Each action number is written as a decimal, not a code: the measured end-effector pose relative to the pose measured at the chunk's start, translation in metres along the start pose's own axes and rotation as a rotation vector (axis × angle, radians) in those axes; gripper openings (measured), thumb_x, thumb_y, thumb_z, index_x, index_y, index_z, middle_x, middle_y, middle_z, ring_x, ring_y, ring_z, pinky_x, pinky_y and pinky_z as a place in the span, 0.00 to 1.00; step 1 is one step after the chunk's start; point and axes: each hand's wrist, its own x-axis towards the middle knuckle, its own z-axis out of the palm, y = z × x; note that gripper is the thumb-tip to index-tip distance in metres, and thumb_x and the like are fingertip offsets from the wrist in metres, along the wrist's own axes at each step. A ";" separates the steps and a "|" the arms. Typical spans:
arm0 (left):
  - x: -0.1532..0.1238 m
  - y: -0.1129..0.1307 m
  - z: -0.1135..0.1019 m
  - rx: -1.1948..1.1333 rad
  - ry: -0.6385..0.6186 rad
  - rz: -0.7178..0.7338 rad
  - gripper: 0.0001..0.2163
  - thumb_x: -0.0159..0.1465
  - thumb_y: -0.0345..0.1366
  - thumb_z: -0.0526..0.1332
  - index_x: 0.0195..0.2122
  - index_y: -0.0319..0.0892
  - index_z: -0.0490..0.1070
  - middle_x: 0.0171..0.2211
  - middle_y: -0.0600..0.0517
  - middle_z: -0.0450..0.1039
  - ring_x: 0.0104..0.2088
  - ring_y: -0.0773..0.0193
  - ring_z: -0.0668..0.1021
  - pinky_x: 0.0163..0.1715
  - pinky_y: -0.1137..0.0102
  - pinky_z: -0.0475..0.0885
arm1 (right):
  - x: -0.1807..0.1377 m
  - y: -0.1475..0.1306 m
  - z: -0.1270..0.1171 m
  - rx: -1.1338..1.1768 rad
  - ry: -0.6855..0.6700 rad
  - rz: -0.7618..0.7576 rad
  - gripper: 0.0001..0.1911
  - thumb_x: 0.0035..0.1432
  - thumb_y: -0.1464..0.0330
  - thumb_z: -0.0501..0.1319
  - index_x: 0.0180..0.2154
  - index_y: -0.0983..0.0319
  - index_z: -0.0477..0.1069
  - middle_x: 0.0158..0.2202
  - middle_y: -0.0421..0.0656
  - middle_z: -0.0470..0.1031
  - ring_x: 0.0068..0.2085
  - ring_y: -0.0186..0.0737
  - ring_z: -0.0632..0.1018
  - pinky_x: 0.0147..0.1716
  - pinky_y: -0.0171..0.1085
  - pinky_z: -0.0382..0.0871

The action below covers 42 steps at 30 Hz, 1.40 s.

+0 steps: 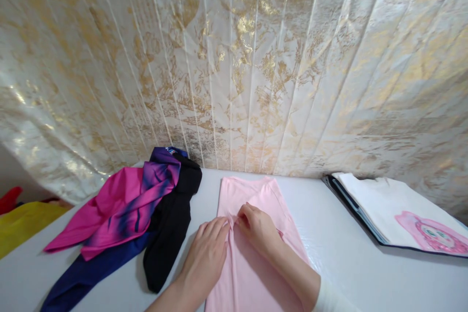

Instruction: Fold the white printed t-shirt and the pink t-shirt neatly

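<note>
A light pink garment [252, 258] lies folded lengthwise on the white table [347, 253], running from the wall toward me. My left hand [206, 253] rests on its left edge, fingers together and bent, pinching a small fold of the pink cloth. Facing it, my right hand [258, 229] lies on the garment's middle with fingers curled, gripping the same fold. The two hands almost touch at the fingertips.
Left of the pink garment lies a heap of clothes: a magenta and purple piece [124, 207], a black one [171, 224] and a navy one [84, 273]. A stack of folded shirts [398, 209], white with a pink print on top, sits at right. A gold-patterned sheet [234, 58] covers the wall.
</note>
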 end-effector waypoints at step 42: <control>0.000 0.006 -0.002 0.142 -0.032 0.021 0.21 0.60 0.20 0.51 0.53 0.41 0.69 0.55 0.42 0.69 0.55 0.53 0.71 0.52 0.54 0.66 | -0.002 0.001 -0.002 0.287 0.052 -0.107 0.09 0.56 0.79 0.59 0.30 0.60 0.72 0.31 0.39 0.73 0.32 0.35 0.74 0.45 0.36 0.66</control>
